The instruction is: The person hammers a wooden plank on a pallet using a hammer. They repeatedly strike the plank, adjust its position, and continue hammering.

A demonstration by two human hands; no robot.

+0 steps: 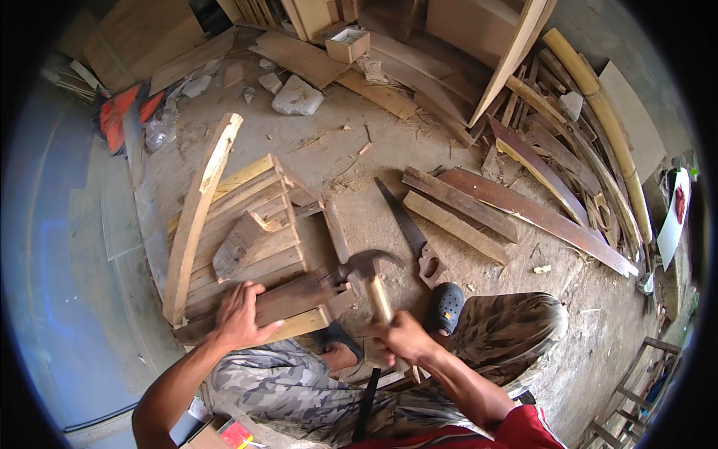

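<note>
My right hand (404,338) is closed round the wooden handle of a claw hammer (380,298). The hammer's dark head (366,263) is over the right end of a short brown board (295,294). My left hand (243,314) grips that board toward its left end, fingers at its far edge and thumb stretched along the near side. Beneath the board lies a slatted wooden piece (254,258) made of several pale strips side by side. An angled wood block (239,245) rests on the slats. A long pale beam (196,217) lies along the slats' left side.
A handsaw (407,228) lies on the floor beside two short timbers (456,224) and a long reddish plank (523,217). Scrap wood (561,157) is heaped at the right. A stone lump (297,97) and a small box (348,45) are farther back. A blue-grey panel (82,262) lines the left.
</note>
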